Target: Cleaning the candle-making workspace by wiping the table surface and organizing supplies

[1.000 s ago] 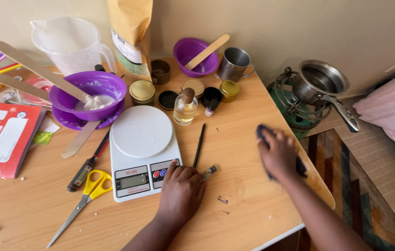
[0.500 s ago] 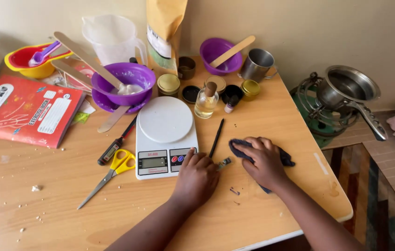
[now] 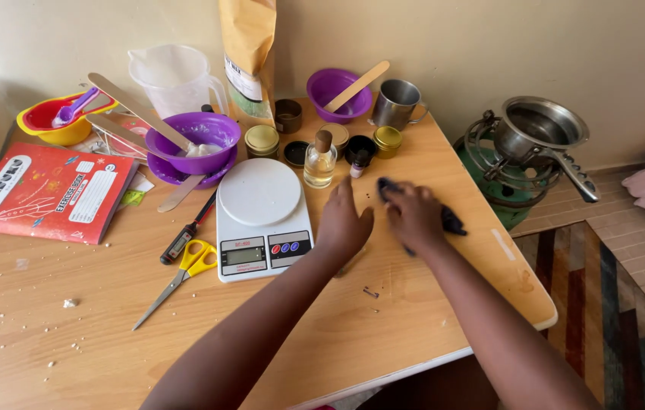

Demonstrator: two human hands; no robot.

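Note:
My right hand (image 3: 413, 216) presses a dark cloth (image 3: 451, 221) flat on the wooden table (image 3: 429, 304), right of the white kitchen scale (image 3: 260, 212). My left hand (image 3: 344, 224) rests palm down on the table just right of the scale, fingers together, holding nothing that I can see. A small glass bottle with a cork (image 3: 320, 159) stands just beyond both hands.
Behind the scale stand a purple bowl with wooden sticks (image 3: 192, 144), small tins (image 3: 262, 140), a metal cup (image 3: 397, 102), a clear jug (image 3: 174, 76) and a paper bag (image 3: 250, 53). Yellow scissors (image 3: 182, 273) and a red booklet (image 3: 49, 191) lie left. A pot on a green stove (image 3: 535, 144) sits right.
My right hand has slid the dark cloth leftward and farther from me across the table. My left hand has moved from the scale's lower right corner up along its right side.

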